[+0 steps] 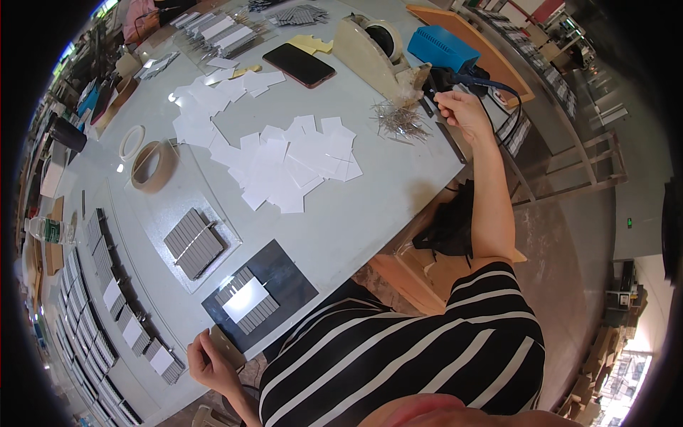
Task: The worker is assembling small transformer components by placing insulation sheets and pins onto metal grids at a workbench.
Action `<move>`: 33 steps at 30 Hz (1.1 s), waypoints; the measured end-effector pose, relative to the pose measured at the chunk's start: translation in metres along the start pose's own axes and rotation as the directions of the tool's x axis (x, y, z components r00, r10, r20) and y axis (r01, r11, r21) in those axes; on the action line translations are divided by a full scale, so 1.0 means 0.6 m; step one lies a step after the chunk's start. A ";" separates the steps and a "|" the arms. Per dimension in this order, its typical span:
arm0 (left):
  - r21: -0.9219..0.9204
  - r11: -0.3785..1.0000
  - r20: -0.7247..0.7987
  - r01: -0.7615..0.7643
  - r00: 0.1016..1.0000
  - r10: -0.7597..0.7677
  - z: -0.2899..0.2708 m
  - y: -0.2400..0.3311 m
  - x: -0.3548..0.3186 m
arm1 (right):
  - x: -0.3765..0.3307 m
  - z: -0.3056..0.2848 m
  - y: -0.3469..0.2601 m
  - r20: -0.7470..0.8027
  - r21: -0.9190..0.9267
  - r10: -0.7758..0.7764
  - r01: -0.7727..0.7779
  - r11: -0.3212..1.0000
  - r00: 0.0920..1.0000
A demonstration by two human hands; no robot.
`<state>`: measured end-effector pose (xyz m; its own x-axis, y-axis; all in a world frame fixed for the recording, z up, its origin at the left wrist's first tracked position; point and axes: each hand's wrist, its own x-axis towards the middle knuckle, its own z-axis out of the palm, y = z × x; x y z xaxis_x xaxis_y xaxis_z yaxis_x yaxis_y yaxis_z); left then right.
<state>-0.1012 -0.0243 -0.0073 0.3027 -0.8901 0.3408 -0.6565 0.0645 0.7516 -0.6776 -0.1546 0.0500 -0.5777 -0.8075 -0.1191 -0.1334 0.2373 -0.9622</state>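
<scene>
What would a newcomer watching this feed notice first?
Probably the scattered white paper cards across the middle of the pale grey table. Next, the bright white rectangle lying on grey strips on a dark square sheet at the near edge; then the bulky beige tape dispenser, upper right, near the person's right hand.

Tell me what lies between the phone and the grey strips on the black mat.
The head view shows white cards, bare tabletop, then part of the black mat.

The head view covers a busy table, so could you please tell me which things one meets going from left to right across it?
Clear bottle, beige tape roll, left hand, black phone, pile of thin metal wires, right hand.
</scene>
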 end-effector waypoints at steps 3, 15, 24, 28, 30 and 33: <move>-0.005 1.000 0.012 -0.007 1.000 0.007 -0.001 0.000 0.000 | 0.013 0.022 0.004 -0.247 -0.390 -0.210 0.101 0.915 0.946; -0.134 0.985 -0.041 -0.106 0.994 0.101 -0.007 0.013 0.007 | -0.162 0.040 -0.026 -0.185 -0.741 -0.760 0.420 0.524 0.623; -0.415 0.884 0.485 -0.216 0.770 0.416 -0.022 0.100 -0.027 | -0.471 0.293 -0.009 0.809 0.252 -0.588 0.899 0.358 0.008; -0.401 0.897 0.516 -0.187 0.763 0.389 -0.039 0.077 -0.035 | -0.475 0.304 -0.004 0.823 0.244 -0.566 0.871 0.427 0.047; -0.401 0.906 0.531 -0.137 0.771 0.352 -0.046 0.076 -0.035 | -0.472 0.306 -0.009 0.837 0.238 -0.544 0.853 0.465 0.063; -0.396 0.914 0.533 -0.090 0.788 0.309 -0.048 0.070 -0.036 | -0.471 0.309 -0.008 0.849 0.230 -0.522 0.830 0.508 0.084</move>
<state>-0.1155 0.0108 0.0333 -0.3324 -0.9218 0.1997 -0.3531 0.3180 0.8799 -0.3644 -0.0273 0.0428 0.7045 -0.6503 0.2844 -0.3617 -0.6737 -0.6445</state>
